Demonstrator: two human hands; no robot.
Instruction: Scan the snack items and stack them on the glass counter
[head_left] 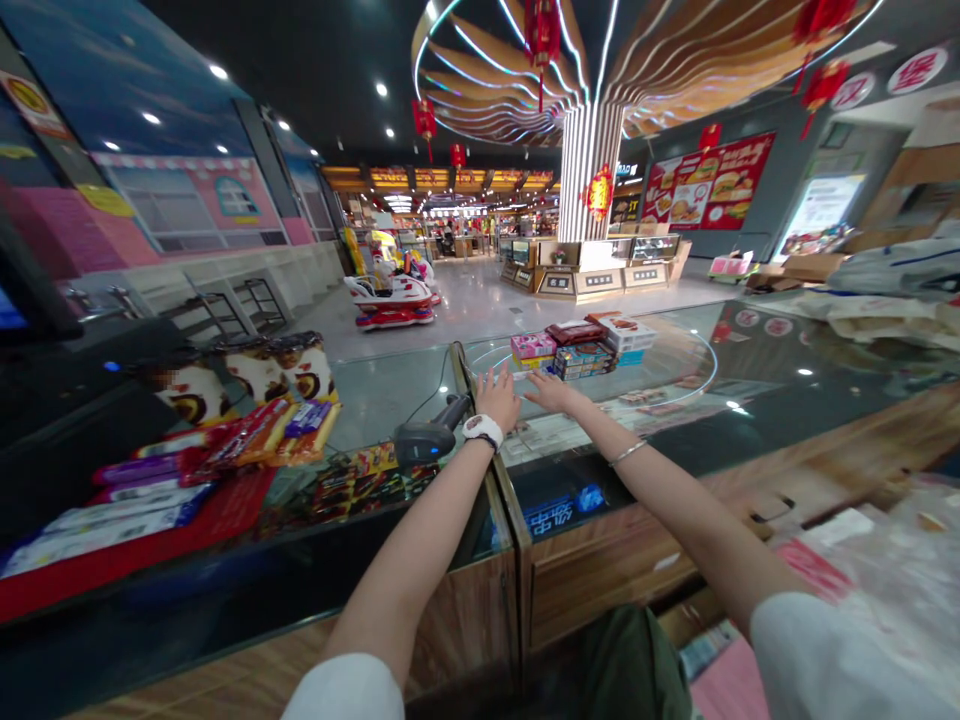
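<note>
Both arms reach forward over a glass-topped counter. My left hand, with a white watch on its wrist, lies near the joint between two counter sections, its fingers stretched out. To its right is my right hand, fingers extended and a thin bracelet on the wrist. Neither hand visibly holds anything. Just beyond the hands sit stacked snack boxes: a pink box, a dark blue box and a white box. A black barcode scanner rests left of my left hand.
Packaged snack bars and upright snack bags cover the left counter. Clear plastic packaging lies at the lower right, bags at the far right. Beyond the counter stand a red-and-white kiddie ride and a kiosk.
</note>
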